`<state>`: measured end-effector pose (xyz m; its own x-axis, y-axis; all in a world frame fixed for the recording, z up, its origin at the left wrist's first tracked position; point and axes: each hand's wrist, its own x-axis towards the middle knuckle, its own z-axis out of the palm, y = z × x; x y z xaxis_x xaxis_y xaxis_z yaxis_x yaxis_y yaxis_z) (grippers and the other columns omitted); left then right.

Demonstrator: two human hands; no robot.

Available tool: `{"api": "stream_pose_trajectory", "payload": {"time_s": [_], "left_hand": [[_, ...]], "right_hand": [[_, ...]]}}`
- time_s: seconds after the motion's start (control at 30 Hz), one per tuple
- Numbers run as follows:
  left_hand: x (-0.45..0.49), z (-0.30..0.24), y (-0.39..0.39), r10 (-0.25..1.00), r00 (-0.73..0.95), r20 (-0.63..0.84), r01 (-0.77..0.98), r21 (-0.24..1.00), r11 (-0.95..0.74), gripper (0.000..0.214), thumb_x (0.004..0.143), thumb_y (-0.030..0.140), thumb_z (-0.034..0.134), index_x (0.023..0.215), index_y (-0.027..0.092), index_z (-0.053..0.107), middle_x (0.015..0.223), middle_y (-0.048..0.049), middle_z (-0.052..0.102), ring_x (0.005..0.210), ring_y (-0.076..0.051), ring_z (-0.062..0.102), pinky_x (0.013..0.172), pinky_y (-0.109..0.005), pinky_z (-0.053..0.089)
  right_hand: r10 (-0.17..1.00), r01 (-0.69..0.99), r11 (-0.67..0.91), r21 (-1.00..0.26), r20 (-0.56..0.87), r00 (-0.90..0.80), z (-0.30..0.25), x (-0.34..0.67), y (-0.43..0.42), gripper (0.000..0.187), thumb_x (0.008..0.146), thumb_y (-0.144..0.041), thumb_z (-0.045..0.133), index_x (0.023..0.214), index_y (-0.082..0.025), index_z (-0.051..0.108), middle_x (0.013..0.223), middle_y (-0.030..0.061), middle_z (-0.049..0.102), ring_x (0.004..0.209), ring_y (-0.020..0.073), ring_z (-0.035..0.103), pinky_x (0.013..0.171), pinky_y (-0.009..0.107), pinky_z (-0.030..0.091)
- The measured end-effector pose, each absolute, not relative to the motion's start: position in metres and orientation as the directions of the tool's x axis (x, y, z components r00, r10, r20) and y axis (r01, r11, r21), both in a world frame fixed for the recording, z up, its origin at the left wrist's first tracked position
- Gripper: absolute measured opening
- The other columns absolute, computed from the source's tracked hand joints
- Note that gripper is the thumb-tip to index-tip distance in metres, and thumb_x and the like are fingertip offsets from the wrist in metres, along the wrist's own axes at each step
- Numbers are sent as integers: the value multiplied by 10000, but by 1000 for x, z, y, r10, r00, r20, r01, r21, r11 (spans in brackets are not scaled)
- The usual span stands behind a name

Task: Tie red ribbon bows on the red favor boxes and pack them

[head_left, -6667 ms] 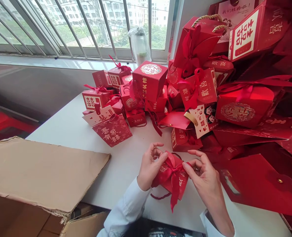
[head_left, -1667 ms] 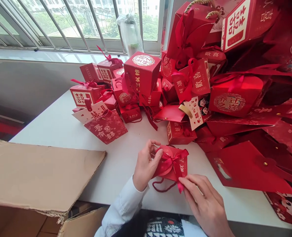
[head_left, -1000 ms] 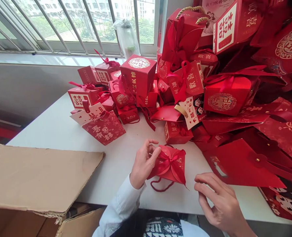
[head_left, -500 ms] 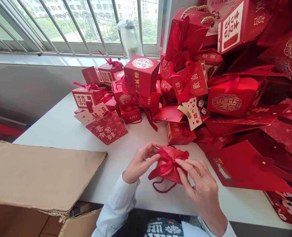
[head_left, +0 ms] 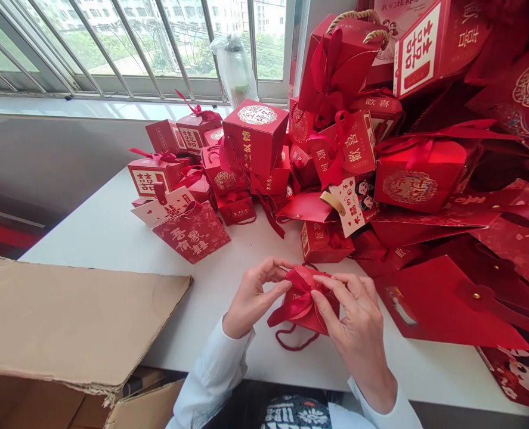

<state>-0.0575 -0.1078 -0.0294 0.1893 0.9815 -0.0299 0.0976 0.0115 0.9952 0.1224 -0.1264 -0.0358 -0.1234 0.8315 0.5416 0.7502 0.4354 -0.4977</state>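
A small red gift box (head_left: pixel 320 322) lies on the white table in front of me, its top tied with a red satin ribbon bow (head_left: pixel 296 306). My left hand (head_left: pixel 250 297) is at the bow's left loop, thumb and fingertips closed on the ribbon. From the right, my right hand (head_left: pixel 357 317) pinches the bow between thumb and fingers near the knot, and its fingers cover the right loop. A dark red cord handle (head_left: pixel 296 344) curves out from the box's near side.
Red gift boxes and bags (head_left: pixel 255 143) crowd the table's back and right. A flat red bag (head_left: pixel 452 307) lies right of my hands. One patterned red box (head_left: pixel 192 232) stands left. A cardboard carton (head_left: pixel 67 322) borders the table's front left, and a barred window (head_left: pixel 157 47) is behind.
My right hand has shifted slightly left and up, and its fingers have closed over the bow's right loop. My left hand stays nearly in place.
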Motion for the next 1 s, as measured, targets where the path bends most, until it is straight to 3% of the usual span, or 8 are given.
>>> {"api": "stream_pose_trajectory", "payload": {"time_s": [0.2,0.4,0.53,0.7,0.83,1.0], "left_hand": [[-52,-29,-112,988,112,103,261,957,-129,161,844,168,574,1002,175,606,839,-11,703,785,-137,647,777,-249,481],[-45,-35,-115,949,54,309,515,806,-292,212,825,75,533,988,192,602,841,10,688,784,-127,634,750,-231,468],[-41,-38,-112,933,131,334,491,796,-354,212,823,89,555,1006,181,610,955,-19,681,886,-141,617,809,-241,464],[-38,-38,-108,947,93,308,414,853,-318,227,801,53,557,975,180,629,940,-11,690,849,-132,616,791,-234,461],[-35,-41,-105,949,55,311,379,873,-307,180,827,69,544,911,188,651,879,4,701,805,-122,626,759,-223,460],[-31,-44,-102,950,-22,313,447,853,-271,178,804,57,555,870,188,657,818,7,675,716,-113,579,692,-216,442]], "right_hand": [[874,686,434,-584,457,-164,-28,109,-111,107,882,-276,584,870,-232,681,919,50,582,914,220,468,797,358,436],[914,614,372,-696,390,-111,-27,112,-111,97,869,-292,606,804,-247,663,919,35,592,930,230,463,816,380,407],[927,595,351,-723,358,-112,-28,116,-110,93,863,-301,608,804,-262,668,955,37,583,977,242,456,850,400,390],[918,594,380,-709,369,-147,-28,115,-109,119,864,-294,597,780,-261,674,1026,47,572,1054,252,439,886,410,382],[911,599,393,-698,384,-150,-28,120,-109,69,853,-293,612,870,-275,676,1061,42,573,1076,249,442,906,413,376],[908,634,335,-697,419,-20,-30,130,-118,75,867,-309,590,881,-277,656,1050,32,574,1053,239,456,869,389,387]]}}
